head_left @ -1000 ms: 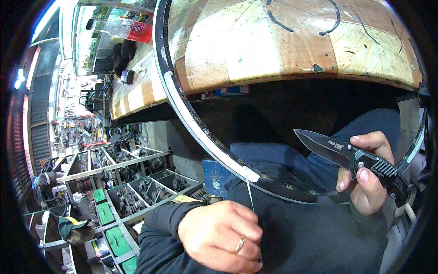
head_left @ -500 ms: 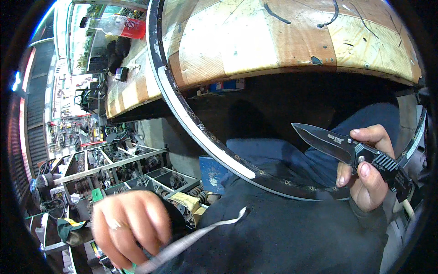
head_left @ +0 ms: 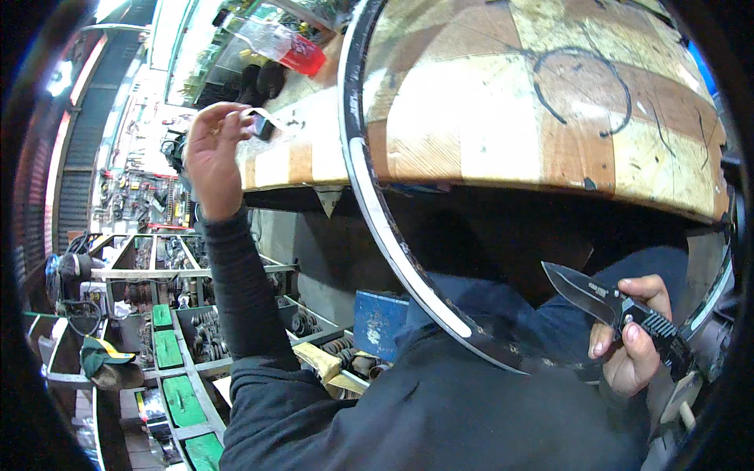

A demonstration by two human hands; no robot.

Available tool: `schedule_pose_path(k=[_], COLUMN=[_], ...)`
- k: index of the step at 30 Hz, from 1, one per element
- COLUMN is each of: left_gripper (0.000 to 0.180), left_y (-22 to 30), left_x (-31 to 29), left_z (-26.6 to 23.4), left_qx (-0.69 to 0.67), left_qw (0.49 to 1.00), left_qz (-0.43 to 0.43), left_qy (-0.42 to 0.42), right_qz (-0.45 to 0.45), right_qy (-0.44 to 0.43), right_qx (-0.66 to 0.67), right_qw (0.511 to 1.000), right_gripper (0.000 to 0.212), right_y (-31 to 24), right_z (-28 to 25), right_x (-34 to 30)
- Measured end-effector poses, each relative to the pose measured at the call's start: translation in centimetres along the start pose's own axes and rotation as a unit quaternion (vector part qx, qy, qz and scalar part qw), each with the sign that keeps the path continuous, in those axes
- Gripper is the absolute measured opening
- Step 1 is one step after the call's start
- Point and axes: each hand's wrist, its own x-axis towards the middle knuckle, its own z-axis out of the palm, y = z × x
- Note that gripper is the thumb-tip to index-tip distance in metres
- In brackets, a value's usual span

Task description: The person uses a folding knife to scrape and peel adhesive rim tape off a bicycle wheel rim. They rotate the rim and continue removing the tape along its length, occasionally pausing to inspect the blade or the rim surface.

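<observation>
Left hand [head_left: 216,153] pinching pale strip [head_left: 261,111] near bench [head_left: 424,149] edge | right hand [head_left: 638,353] wrapped round knife [head_left: 606,308], tip clear of rim [head_left: 397,247]

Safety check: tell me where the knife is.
In the head view, the knife is at right, in the right hand, lower in the picture than the table.

Right grip [head_left: 638,357] around an open black knife [head_left: 585,297], left grip [head_left: 215,165] raised, pinching a pale strip [head_left: 269,117], curved rim [head_left: 394,242] crossing before a wooden bench [head_left: 503,141]
</observation>
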Motion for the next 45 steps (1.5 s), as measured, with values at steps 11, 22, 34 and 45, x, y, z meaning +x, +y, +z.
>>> schedule_pose_path(k=[11, 22, 34, 45], left_gripper=[0.038, 0.048, 0.048, 0.026], left_y=[-11.7, -10.5, -13.0, -11.5], left_x=[0.6, -2.4, -2.8, -0.5], left_z=[0.9, 0.9, 2.1, 2.7], left_qx=[0.318, 0.223, 0.06, 0.291], left_qw=[0.943, 0.958, 0.997, 0.953], left_qz=[-0.026, -0.014, -0.044, -0.011], left_qy=[-0.092, -0.18, 0.021, 0.084], right_qz=[0.03, 0.015, -0.385, -0.165], right_qy=[0.006, -0.126, -0.406, -0.297], right_qx=[0.0, -0.056, -0.419, -0.284], right_qw=[1.0, 0.99, 0.715, 0.897], right_gripper=[0.047, 0.046, 0.037, 0.046], right_y=[-0.1, -1.0, -3.5, -1.5], right_z=[0.0, 0.8, 10.0, 13.6], right_x=[0.0, 0.9, 10.2, 14.9])
